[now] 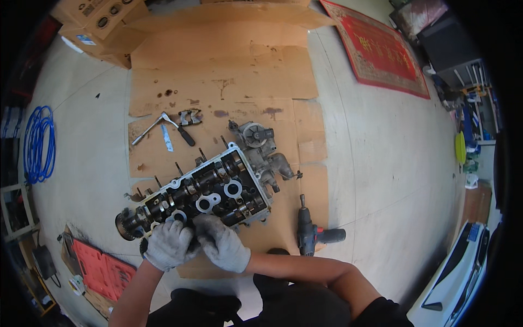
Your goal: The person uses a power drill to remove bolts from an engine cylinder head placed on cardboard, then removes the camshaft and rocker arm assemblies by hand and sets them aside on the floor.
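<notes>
An engine head [201, 191] is lying on flattened cardboard [229, 71] on the floor. The left hand [168, 244], gloved, is curling over its near edge, and the right hand [220, 242], gloved too, is pressing down beside it, the two touching. What either is gripping cannot be told. A cordless drill [311, 231] is lying near the right. An open red tool case [101, 270] is sitting left, contents unclear.
</notes>
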Available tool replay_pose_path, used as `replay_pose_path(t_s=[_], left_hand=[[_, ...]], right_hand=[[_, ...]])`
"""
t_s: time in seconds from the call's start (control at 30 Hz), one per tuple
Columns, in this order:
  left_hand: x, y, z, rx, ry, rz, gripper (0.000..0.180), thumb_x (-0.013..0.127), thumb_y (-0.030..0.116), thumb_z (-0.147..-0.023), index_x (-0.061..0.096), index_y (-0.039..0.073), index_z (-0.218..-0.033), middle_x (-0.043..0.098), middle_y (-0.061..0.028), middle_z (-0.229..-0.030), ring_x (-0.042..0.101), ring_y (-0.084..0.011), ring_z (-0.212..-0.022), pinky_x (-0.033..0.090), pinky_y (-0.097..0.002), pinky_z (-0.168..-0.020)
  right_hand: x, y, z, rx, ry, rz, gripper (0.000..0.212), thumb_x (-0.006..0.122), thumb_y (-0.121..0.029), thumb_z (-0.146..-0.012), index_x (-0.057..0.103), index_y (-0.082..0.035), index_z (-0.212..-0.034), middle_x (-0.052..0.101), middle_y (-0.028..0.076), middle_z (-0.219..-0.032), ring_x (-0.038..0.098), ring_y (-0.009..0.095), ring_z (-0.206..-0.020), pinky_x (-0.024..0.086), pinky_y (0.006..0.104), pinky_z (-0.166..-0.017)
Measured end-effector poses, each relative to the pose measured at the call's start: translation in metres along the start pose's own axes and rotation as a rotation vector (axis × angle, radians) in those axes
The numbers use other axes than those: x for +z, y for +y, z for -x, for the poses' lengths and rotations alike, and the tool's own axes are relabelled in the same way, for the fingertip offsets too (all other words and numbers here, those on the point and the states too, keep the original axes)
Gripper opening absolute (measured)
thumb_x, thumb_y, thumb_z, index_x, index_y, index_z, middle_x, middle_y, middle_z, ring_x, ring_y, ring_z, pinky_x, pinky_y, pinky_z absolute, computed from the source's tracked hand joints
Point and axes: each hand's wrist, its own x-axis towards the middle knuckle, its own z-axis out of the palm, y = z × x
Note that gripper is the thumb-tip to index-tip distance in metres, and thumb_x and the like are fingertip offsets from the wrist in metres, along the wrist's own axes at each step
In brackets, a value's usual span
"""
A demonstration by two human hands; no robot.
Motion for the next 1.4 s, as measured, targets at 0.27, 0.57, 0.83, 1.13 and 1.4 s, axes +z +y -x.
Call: replay_pose_path(t_s=[0.27, 0.57, 0.83, 1.13, 1.4], left_hand=[[0.005, -0.003, -0.001, -0.040, -0.001, 0.049, 0.034, 0.084, 0.038, -0.074, 0.062, 0.013, -0.083, 0.060, -0.0091, -0.080, 0.065, -0.0291, -0.070, 0.052, -0.0422, -0.056], [-0.005, -0.045, 0.014, -0.545, 0.166, 0.531, 0.028, 0.079, 0.034, -0.081, 0.066, 0.010, -0.088, 0.061, -0.0125, -0.075, 0.065, -0.0273, -0.071, 0.054, -0.0425, -0.062], [-0.023, -0.040, 0.010, -0.814, 0.576, 0.839, 0.014, 0.068, 0.006, -0.087, 0.055, 0.002, -0.091, 0.054, -0.0116, -0.075, 0.053, -0.0278, -0.066, 0.046, -0.0385, -0.064], [-0.061, -0.101, -0.099, -0.952, 0.464, 1.692, 0.031, 0.054, 0.047, -0.111, 0.059, 0.017, -0.106, 0.049, 0.0047, -0.076, 0.039, -0.0079, -0.056, 0.030, -0.0252, -0.049], [-0.071, -0.048, -0.119, -0.603, 0.282, 2.109, 0.049, 0.046, 0.048, -0.110, 0.067, 0.007, -0.128, 0.046, 0.0009, -0.073, 0.037, -0.0123, -0.054, 0.030, -0.0278, -0.043]], right_hand=[[-0.002, -0.002, -0.008, 0.133, 0.038, -0.142, 0.036, 0.062, 0.002, -0.096, 0.058, 0.001, -0.132, 0.069, 0.019, -0.115, 0.075, 0.030, -0.099, 0.061, 0.0393, -0.087], [-0.009, -0.007, -0.012, 0.157, 0.016, -0.076, 0.044, 0.065, -0.002, -0.091, 0.057, -0.001, -0.134, 0.071, 0.017, -0.104, 0.075, 0.030, -0.090, 0.062, 0.0403, -0.086], [-0.012, -0.007, -0.007, 0.240, -0.061, -0.142, 0.048, 0.069, -0.002, -0.089, 0.060, -0.001, -0.136, 0.073, 0.014, -0.100, 0.076, 0.024, -0.091, 0.062, 0.0380, -0.086], [-0.011, -0.006, -0.011, 0.191, -0.095, -0.033, 0.045, 0.068, -0.014, -0.090, 0.062, -0.001, -0.132, 0.070, 0.024, -0.118, 0.073, 0.042, -0.103, 0.060, 0.0471, -0.092], [-0.008, -0.002, -0.004, 0.171, -0.113, -0.024, 0.045, 0.068, -0.015, -0.092, 0.062, -0.002, -0.135, 0.072, 0.025, -0.121, 0.072, 0.044, -0.107, 0.060, 0.0482, -0.094]])
